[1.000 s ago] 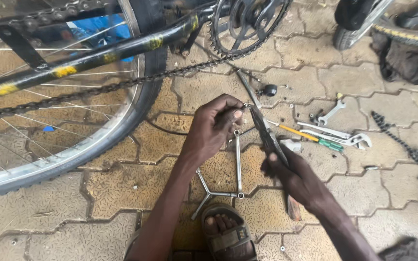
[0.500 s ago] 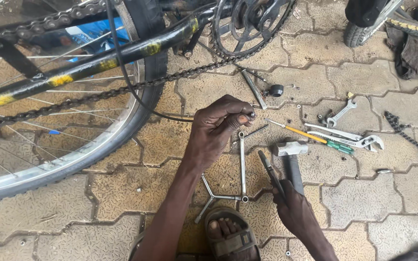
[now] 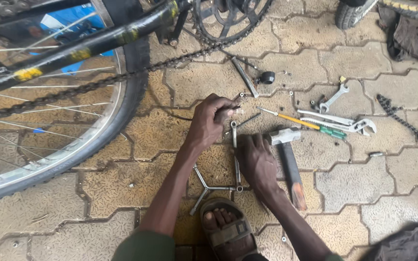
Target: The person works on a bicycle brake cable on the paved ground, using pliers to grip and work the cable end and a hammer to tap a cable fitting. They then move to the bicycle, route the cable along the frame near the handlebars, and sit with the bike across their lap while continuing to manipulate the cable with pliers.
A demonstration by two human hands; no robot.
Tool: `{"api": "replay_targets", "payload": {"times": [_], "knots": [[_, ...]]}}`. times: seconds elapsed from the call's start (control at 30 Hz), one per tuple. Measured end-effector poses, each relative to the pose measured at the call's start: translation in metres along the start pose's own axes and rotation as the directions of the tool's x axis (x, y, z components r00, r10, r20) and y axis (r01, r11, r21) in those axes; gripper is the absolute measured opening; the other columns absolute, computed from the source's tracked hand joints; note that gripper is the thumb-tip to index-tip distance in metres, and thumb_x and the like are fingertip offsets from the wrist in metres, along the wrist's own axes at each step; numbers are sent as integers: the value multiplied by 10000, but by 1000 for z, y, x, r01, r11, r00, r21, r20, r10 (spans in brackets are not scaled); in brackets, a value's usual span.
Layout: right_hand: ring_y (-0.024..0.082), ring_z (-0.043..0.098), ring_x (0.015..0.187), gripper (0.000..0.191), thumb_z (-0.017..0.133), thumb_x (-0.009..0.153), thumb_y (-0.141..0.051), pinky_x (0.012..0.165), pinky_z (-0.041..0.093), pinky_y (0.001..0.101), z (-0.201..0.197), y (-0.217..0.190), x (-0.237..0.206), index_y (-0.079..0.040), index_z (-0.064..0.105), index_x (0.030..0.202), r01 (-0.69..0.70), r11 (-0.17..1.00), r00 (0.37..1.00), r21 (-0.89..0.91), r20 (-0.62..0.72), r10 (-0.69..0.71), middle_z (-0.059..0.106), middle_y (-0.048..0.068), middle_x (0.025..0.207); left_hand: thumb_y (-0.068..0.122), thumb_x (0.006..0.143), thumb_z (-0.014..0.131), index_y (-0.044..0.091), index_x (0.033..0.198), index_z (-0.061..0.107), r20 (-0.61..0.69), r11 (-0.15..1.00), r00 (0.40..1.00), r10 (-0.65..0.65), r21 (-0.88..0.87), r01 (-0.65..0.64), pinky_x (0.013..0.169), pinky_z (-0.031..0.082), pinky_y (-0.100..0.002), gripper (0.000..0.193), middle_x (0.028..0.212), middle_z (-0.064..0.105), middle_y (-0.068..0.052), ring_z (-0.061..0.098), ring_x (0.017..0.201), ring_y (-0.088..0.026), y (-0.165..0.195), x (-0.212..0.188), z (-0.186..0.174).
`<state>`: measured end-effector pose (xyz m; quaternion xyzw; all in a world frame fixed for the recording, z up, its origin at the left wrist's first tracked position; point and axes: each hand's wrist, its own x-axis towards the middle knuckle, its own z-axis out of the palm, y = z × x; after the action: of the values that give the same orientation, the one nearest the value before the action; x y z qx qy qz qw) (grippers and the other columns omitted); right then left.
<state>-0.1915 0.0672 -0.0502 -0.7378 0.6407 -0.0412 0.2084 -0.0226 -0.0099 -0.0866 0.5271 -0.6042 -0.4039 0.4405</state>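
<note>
Left of the hammer we see the black-tyred spoked bicycle wheel [image 3: 49, 121] with its dark chain [image 3: 97, 84]. Nearer the hammer, our left hand [image 3: 211, 121] is clenched around a thin dark cable end [image 3: 233, 110]. Our right hand [image 3: 257, 162] lies flat, fingers loose, on the three-armed steel socket wrench [image 3: 218, 186], just beside the black-handled steel hammer [image 3: 289, 159]. Beyond it lie a yellow-and-green screwdriver [image 3: 310, 124] and silver spanners [image 3: 344, 121].
</note>
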Motion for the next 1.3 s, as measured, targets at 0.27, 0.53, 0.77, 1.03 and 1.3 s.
{"api": "replay_targets", "payload": {"times": [0.27, 0.53, 0.77, 1.03, 1.3], "knots": [[210, 710, 659, 146, 630, 947, -201, 533, 598, 339, -1, 27, -19, -67, 688, 935, 247, 958, 946, 145, 180, -271, 700, 116, 892, -12, 898, 666, 150, 977, 786, 8, 942, 1000, -26, 334, 22, 824, 561, -406, 216, 990, 728, -45, 671, 836, -183, -70, 6, 32], [307, 713, 797, 195, 646, 990, -88, 567, 629, 380, -12, 63, 131, 8, 686, 1156, 194, 973, 938, 120, -314, -148, 683, 248, 1129, 8, 863, 741, 186, 903, 791, -71, 917, 990, 119, 389, -82, 1107, 454, -503, 189, 938, 690, -7, 678, 915, -166, -78, 6, 31], [303, 682, 841, 208, 638, 1031, -181, 725, 579, 448, -22, 25, 198, -29, 640, 1174, 79, 983, 996, -163, -20, -83, 698, 215, 1036, -43, 868, 712, 136, 982, 755, 65, 919, 997, -38, 395, 9, 1067, 456, -506, 216, 974, 692, 6, 665, 916, -171, -70, 11, 25], [280, 720, 1000, 165, 608, 970, 7, 978, 583, 429, -57, 38, 124, -13, 552, 1125, -121, 557, 993, 822, 105, 60, 706, 164, 1108, -151, 622, 707, 92, 973, 763, 86, 899, 993, -83, 437, 37, 1098, 413, -518, 430, 911, 625, -51, 616, 946, -219, -58, 7, 21], [281, 689, 1195, 305, 553, 953, 112, 1028, 562, 432, -20, 44, 100, -55, 530, 1207, 84, 480, 996, 873, -93, -6, 701, 148, 1198, -198, 625, 675, 105, 999, 772, 20, 902, 1000, -17, 432, 7, 1018, 525, -415, 492, 976, 612, -35, 601, 1017, -237, -58, 3, 24]]}}
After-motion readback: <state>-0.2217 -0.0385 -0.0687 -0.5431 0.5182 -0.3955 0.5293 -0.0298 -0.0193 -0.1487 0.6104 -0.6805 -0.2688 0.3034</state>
